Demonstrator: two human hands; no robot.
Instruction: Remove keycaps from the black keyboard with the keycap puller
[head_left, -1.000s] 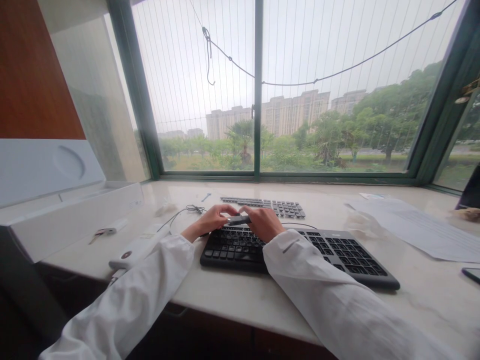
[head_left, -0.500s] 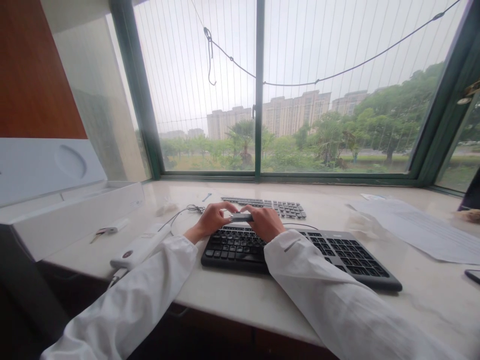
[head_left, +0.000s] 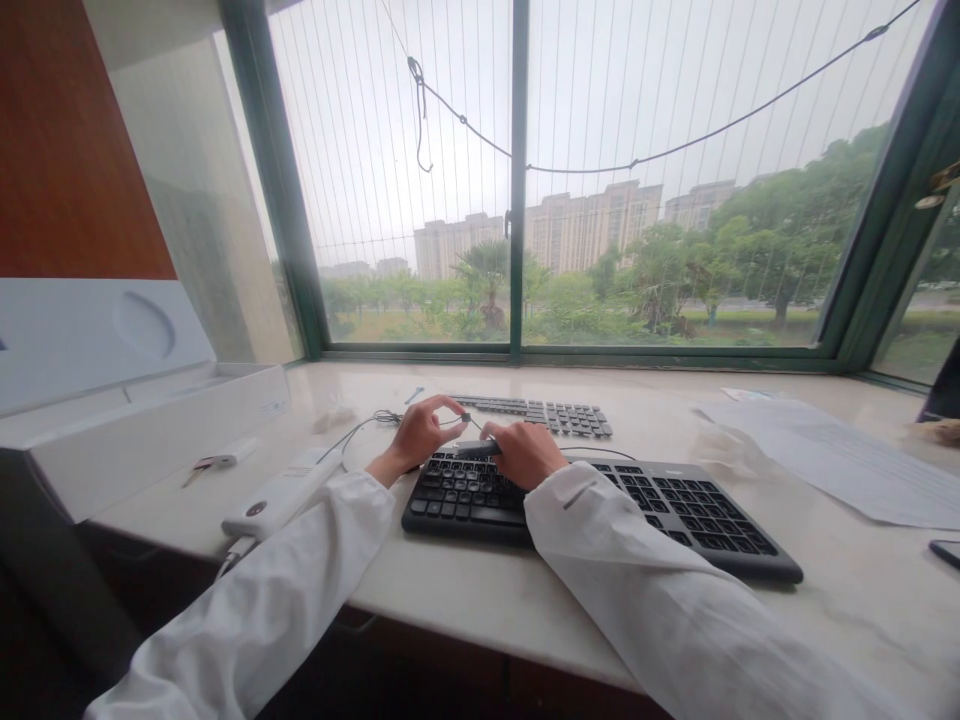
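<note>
Over the black keyboard (head_left: 525, 510), my left hand (head_left: 421, 438) pinches a small black piece, which looks like a keycap (head_left: 466, 417), between thumb and index finger. Thin wire-like lines show near it. My right hand (head_left: 527, 452) is closed around a dark grey, slim handheld tool (head_left: 478, 449) that points left, just above the keys; its exact kind is not clear. Keycaps sit on the keyboard's left part, while bare sockets show on its right part. Behind the hands, loose keycaps (head_left: 570, 419) lie in rows on the table.
A white power strip (head_left: 289, 490) and cable lie left, near a white box (head_left: 150, 420) and a small white item with keys (head_left: 225, 457). Paper sheets (head_left: 847, 455) and a crumpled clear plastic bag (head_left: 724, 450) are at right. The window frame (head_left: 517, 353) bounds the table's back.
My left hand has lifted slightly away from the tool, with the small black piece now visible in its fingers. The tool in my right hand has dropped a little lower toward the keyboard.
</note>
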